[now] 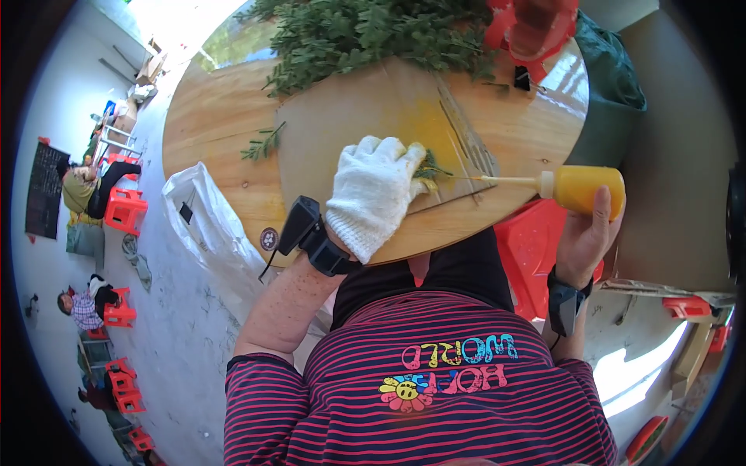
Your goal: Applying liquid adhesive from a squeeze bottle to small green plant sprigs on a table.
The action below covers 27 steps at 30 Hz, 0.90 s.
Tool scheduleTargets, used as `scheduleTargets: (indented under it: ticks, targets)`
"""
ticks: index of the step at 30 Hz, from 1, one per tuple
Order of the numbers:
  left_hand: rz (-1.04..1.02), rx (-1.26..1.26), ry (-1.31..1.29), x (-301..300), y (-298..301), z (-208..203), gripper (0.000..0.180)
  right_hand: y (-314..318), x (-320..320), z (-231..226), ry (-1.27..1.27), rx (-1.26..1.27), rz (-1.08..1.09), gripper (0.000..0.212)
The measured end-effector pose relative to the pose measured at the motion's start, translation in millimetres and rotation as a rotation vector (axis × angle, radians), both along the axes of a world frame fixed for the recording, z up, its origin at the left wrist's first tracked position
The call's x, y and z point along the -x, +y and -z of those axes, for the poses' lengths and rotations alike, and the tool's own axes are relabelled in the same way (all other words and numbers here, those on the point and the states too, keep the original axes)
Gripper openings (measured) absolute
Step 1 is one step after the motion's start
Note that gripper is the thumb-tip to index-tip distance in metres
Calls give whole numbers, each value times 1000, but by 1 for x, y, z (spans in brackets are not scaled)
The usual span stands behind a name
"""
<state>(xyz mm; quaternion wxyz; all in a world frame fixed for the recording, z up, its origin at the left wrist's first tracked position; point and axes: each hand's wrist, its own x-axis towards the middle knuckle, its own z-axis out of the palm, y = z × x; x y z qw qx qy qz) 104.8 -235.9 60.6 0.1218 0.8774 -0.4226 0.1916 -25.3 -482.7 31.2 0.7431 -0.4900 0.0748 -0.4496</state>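
Observation:
My left hand (371,190), in a white knitted glove, is closed over the near part of a cardboard sheet (350,116). Between its fingers sticks out a small green leafy sprig (430,166); the rest of it is hidden by the glove. My bare right hand (589,237) grips a squeeze bottle (587,186) of yellow liquid, tipped on its side. Its long thin nozzle points left, with the tip close to the sprig; whether they touch I cannot tell. Yellow stains mark the cardboard and the glove's fingertips.
A pile of green sprigs (373,35) covers the far side of the round wooden table (225,124). One loose sprig (264,144) lies left of the cardboard. A red object (532,31) stands far right. A white bag (206,225) hangs at the left edge; a red stool (532,245) is below.

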Motion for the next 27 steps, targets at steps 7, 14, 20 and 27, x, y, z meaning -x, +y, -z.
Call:
scheduleTargets:
  ticks: [7,14,20,27]
  targets:
    - [-87,53,-11,-13,36,-18,30,-14,0,8,-102,-199,-135,29]
    - [-445,67,-57,-57,123,-28,31,4,-30,8,-133,-342,-255,32]
    - [-604,7,-207,-69,138,-36,30,22,-69,15,-186,-481,-284,31]
    - [-238,84,-87,-91,68,-48,33,24,-71,14,-218,-581,-337,29]
